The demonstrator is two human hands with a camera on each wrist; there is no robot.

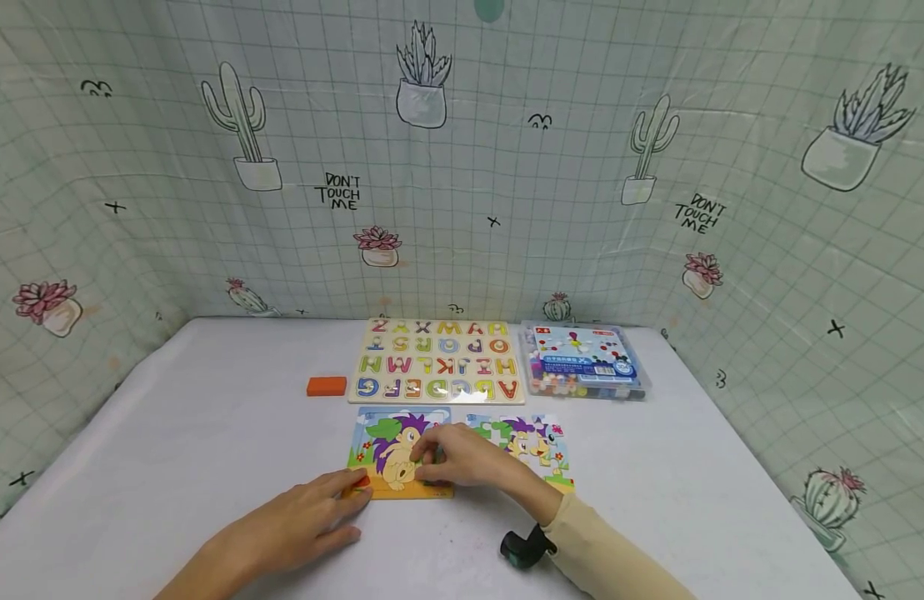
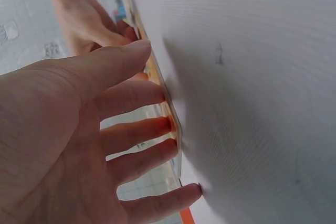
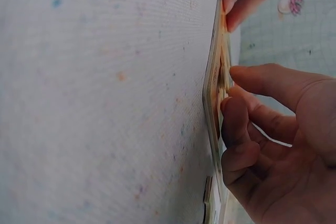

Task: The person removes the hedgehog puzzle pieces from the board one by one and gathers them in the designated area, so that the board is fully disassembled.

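A jigsaw puzzle board (image 1: 397, 423) with a purple-haired cartoon hedgehog lies flat before me. My left hand (image 1: 300, 521) rests its spread fingertips on the board's near left corner; in the left wrist view those fingers (image 2: 139, 129) lie nearly straight along the edge. Over the board's right part, my right hand (image 1: 465, 457) pinches a small puzzle piece (image 3: 227, 93) between thumb and forefinger, close against the surface. Its picture is hidden by the fingers. Beside the board, partly behind my right wrist, lie joined puzzle pieces (image 1: 540, 442) with a similar picture.
Behind the puzzle lies a wooden alphabet board (image 1: 437, 377). A clear plastic box (image 1: 585, 362) of colourful parts stands to its right, an orange-red block (image 1: 327, 387) to its left. A black strap-like device (image 1: 525, 548) sits by my right sleeve.
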